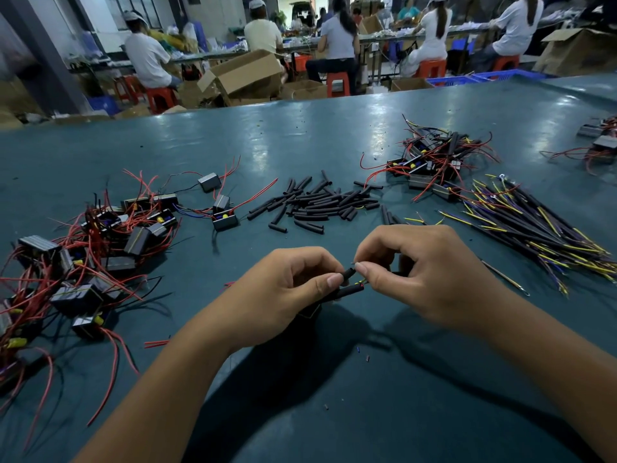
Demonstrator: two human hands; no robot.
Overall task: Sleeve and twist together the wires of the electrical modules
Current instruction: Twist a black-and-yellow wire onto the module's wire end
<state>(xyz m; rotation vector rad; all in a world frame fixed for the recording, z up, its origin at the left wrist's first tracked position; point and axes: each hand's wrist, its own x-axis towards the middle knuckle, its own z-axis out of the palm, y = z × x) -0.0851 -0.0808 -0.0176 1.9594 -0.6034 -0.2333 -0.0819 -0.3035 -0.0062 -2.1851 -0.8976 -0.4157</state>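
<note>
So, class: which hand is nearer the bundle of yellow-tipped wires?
Right. The right hand lies just left of the wire bundle; the left hand is farther left.

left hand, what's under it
The left hand pinches black sleeves with red and yellow wire ends showing. A dark shape below the fingers may be a module; the palm covers it.

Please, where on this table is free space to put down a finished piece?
Bare table lies between the forearms, below the hands, and far beyond the black sleeves. Crowded: the module pile at left, the wire bundle at right.
</note>
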